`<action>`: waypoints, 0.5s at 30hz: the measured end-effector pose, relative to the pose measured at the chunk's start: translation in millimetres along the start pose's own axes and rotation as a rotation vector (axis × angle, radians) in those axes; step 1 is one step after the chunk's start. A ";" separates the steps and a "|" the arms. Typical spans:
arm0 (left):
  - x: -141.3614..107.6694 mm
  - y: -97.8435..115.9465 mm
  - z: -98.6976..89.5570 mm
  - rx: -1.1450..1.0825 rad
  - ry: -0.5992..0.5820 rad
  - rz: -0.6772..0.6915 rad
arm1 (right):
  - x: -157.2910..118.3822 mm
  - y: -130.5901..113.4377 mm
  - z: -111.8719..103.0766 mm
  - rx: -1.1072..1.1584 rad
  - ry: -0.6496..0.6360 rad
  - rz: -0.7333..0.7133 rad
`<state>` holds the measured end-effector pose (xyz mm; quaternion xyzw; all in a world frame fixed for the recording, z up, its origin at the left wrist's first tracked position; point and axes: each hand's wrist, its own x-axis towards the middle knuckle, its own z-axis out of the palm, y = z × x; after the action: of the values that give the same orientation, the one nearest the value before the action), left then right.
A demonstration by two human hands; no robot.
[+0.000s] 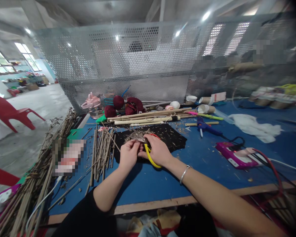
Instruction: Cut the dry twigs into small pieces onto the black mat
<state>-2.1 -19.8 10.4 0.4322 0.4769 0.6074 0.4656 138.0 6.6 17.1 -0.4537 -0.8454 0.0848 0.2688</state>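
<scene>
My right hand (156,149) is closed around a pair of scissors (151,158) with yellow and red handles. Their metal blades point left, over the fingertips of my left hand (129,153). The left fingers are pinched together close to the blades, and what they grip is hidden. A thin stick (115,143) runs up to the left hand's outer edge; whether it is held I cannot tell. Under both hands lies a black cloth (177,141) strewn with small plant clippings (150,130). Cut brown stalks (96,158) lie left of it.
Long dried stalks (43,174) are bundled at the left edge. Pale sticks (148,118) and dark red balls (118,102) lie behind the cloth. To the right are a blue glue gun (207,127), a purple power strip (233,156) with cords, and a white cloth (256,126). A perforated screen (123,65) stands behind.
</scene>
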 end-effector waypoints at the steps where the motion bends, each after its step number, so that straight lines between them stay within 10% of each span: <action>1: -0.7 1.1 0.3 0.011 -0.004 0.010 | -0.1 -0.1 0.6 0.000 0.009 -0.008; 15: -2.3 2.7 -0.2 0.094 0.038 0.049 | -1.6 4.6 2.2 0.034 -0.056 0.041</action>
<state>-2.3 -22.3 12.8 0.4536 0.5027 0.6037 0.4208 140.9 8.2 12.9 -0.4638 -0.8415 0.1174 0.2508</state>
